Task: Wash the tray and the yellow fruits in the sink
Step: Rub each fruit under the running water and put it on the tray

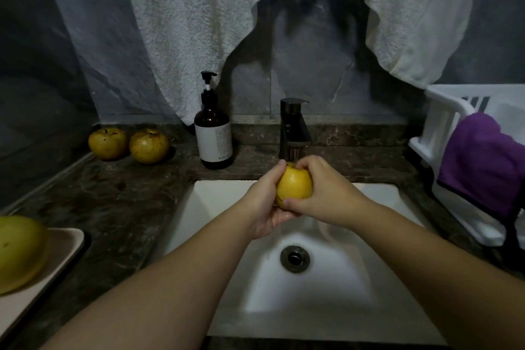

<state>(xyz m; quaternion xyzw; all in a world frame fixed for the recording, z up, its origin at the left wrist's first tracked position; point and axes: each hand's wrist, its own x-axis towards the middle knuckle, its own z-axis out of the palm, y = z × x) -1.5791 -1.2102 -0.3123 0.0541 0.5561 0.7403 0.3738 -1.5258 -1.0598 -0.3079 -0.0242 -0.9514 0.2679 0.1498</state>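
Two-handed grip, left hand (262,202) and right hand (321,193), around yellow fruit (294,183).

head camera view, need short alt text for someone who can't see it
Both hands, left hand and right hand, hold a yellow fruit under the running tap above a white sink. Two more fruits sit on the dark counter beside a soap bottle; another rests on a tray at left.

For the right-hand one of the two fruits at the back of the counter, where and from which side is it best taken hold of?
Probably from above and the front, fingers spread around the widest middle of the right fruit. It sits stem up, round, with no handle. The left fruit stands close on one side and the soap bottle is on the other, so a sideways approach looks cramped. Both hands are busy with another fruit now.
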